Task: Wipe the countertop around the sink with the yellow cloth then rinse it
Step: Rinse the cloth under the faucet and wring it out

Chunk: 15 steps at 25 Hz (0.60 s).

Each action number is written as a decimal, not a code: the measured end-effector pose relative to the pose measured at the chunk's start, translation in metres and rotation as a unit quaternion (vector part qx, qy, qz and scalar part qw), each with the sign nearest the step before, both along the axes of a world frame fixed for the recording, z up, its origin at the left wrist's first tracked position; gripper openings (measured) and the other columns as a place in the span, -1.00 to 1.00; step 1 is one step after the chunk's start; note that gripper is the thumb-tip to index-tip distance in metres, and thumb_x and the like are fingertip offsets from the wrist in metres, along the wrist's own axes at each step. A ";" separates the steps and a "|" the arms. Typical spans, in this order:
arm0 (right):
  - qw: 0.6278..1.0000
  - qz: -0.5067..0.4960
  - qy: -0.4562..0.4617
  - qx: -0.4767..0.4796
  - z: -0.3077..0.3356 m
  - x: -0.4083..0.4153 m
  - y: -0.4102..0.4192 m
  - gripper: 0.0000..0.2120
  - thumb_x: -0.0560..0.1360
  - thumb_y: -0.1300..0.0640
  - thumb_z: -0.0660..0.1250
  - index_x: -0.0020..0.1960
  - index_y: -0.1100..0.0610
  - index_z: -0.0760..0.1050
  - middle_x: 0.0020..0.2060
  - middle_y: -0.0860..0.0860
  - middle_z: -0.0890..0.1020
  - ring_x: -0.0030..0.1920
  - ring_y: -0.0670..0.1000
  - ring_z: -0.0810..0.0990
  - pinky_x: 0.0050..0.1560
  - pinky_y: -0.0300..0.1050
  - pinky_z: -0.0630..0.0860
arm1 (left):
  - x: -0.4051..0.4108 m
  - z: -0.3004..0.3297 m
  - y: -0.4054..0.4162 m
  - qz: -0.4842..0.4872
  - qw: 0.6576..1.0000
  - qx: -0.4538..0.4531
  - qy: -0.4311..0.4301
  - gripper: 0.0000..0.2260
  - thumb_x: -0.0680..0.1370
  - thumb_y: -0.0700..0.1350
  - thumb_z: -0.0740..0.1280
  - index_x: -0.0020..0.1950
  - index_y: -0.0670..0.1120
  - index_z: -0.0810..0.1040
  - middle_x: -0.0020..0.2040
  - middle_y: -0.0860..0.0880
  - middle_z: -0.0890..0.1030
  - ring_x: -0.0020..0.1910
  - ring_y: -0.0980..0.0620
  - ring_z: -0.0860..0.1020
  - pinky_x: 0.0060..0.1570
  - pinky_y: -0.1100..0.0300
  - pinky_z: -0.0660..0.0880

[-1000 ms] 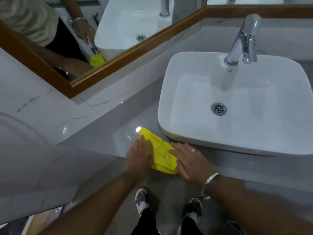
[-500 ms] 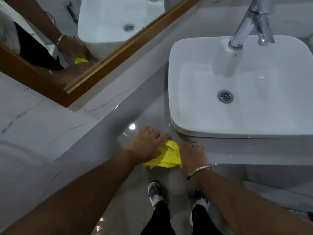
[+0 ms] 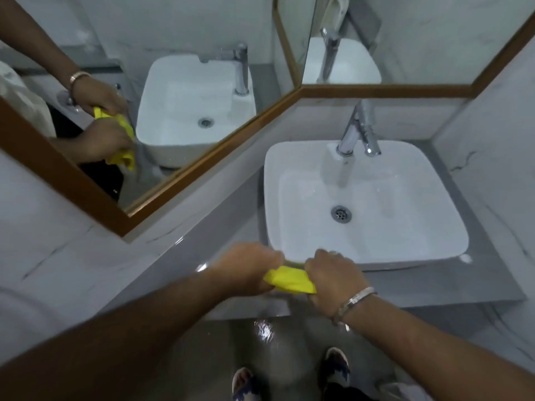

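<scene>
The yellow cloth point(image 3: 289, 280) is bunched between both hands, just in front of the white sink's point(image 3: 405, 256) front left corner. My left hand point(image 3: 249, 269) grips its left end and my right hand point(image 3: 333, 277), with a metal bangle on the wrist, grips its right end. The cloth seems lifted just off the grey countertop point(image 3: 434, 282) near its front edge. Most of the cloth is hidden inside my fists. The chrome tap point(image 3: 357, 131) stands at the back of the sink, with no water running.
A wood-framed mirror point(image 3: 202, 157) runs along the left and back walls and reflects my hands and the sink. Marble walls close in on both sides. Below the counter edge, my sandalled feet point(image 3: 289, 377) stand on a glossy wet floor.
Both hands went from pressing flat on the cloth on the counter to gripping its ends and gathering it up. The view has pulled back and tilted up.
</scene>
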State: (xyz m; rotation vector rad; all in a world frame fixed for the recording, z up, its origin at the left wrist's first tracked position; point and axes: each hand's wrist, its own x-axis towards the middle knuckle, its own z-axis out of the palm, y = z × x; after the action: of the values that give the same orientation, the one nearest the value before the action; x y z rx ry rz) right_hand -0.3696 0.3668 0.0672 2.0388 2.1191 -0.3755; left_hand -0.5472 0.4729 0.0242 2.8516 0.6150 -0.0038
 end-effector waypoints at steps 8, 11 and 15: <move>0.954 -0.114 0.246 -0.129 0.082 0.159 0.077 -0.66 0.31 0.16 0.28 0.08 0.13 0.43 -0.15 0.07 0.59 -0.16 0.11 0.58 -0.24 -0.09 0.49 | 0.154 0.118 0.063 0.031 0.997 -0.075 -0.005 -0.75 0.34 0.01 0.21 0.01 0.09 0.31 -0.16 0.01 0.62 -0.24 -0.07 0.52 -0.28 0.10 0.40; 0.869 -0.166 0.413 -0.216 0.082 0.208 0.091 -0.79 0.32 0.10 0.35 -0.08 0.17 0.58 -0.26 0.06 0.62 -0.31 0.04 0.58 -0.28 -0.16 0.50 | 0.199 0.113 0.065 0.068 0.994 -0.087 -0.013 -0.70 0.34 0.01 0.22 0.07 0.12 0.40 -0.09 0.06 0.63 -0.14 -0.03 0.56 -0.19 0.09 0.46; 0.759 -0.226 0.533 -0.297 0.066 0.254 0.110 -0.77 0.44 0.27 0.31 0.08 0.26 0.54 -0.14 0.17 0.67 -0.25 0.09 0.66 -0.24 -0.07 0.59 | 0.228 0.089 0.053 0.151 0.971 -0.101 -0.154 -0.58 0.39 0.01 0.34 0.24 0.01 0.46 0.13 0.05 0.60 0.05 0.01 0.56 0.05 0.09 0.50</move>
State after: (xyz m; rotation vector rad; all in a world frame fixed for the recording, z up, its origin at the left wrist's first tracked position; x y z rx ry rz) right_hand -0.1160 0.4764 0.1328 2.0270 1.3648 -2.3894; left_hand -0.3193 0.5256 0.1132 2.4656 0.9117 0.3937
